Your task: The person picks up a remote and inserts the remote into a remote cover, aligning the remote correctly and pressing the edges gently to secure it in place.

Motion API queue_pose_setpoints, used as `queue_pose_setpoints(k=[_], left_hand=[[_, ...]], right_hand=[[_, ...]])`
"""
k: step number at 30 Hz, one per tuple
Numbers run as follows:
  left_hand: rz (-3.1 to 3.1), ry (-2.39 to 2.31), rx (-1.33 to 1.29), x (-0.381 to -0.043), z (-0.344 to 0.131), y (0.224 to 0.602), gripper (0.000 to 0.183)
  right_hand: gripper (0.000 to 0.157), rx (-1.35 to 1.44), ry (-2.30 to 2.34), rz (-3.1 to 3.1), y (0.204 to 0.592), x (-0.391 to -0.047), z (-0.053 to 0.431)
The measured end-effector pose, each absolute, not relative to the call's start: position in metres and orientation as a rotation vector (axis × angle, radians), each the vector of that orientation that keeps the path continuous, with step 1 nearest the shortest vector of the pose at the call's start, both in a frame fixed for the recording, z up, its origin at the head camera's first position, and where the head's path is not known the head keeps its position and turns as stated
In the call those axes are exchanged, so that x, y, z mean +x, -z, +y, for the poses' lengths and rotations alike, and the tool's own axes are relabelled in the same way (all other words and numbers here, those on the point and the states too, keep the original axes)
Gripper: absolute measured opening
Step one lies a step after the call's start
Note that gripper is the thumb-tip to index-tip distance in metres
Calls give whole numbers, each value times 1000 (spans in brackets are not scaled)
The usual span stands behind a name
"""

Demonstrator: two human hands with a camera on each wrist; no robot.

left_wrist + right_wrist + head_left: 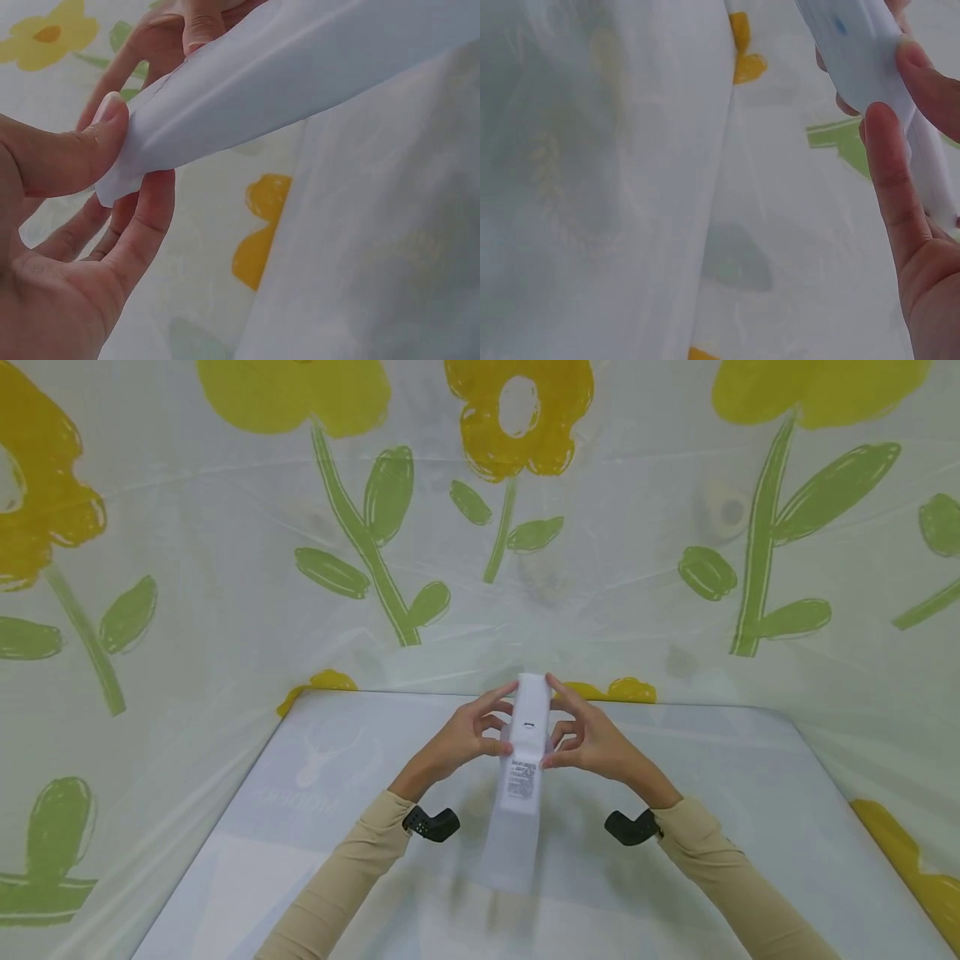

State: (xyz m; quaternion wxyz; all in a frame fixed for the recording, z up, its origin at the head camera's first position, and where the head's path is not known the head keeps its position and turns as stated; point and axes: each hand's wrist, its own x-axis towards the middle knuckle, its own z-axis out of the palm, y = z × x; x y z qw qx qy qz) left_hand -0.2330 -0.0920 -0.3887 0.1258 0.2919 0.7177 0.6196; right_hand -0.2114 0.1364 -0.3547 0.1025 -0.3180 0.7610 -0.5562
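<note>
A slim white device (pixel 529 703) is held up over the table between both hands. Its near face shows a small dark port and, lower down, a block of fine print (pixel 521 778). A translucent plastic sleeve (pixel 510 852) hangs from its lower end toward the person. My left hand (pixel 461 739) pinches the left side; in the left wrist view its thumb and fingers grip an edge of the pale sleeve (pixel 225 105). From the right side, my right hand (pixel 596 743) holds the device between thumb and fingers. A blue mark shows on the white body (pixel 862 52) in the right wrist view.
Below the hands spreads a white table (pixel 300 827) with a faint printed logo at left. Behind and around it hangs a pale cloth (pixel 615 543) with yellow flowers and green leaves. Black wrist mounts (pixel 431 824) sit at the sleeve cuffs.
</note>
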Motion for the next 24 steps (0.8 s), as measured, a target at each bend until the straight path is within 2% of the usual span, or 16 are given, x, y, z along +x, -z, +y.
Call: queue_pose_setpoints(k=[7, 24], left_hand=[[2059, -1837, 831, -219, -90, 367, 79], [2060, -1907, 803, -222, -90, 370, 77]], right_hand=[[104, -947, 1667, 2245, 365, -217, 139], [100, -939, 1637, 2297, 356, -213, 137]])
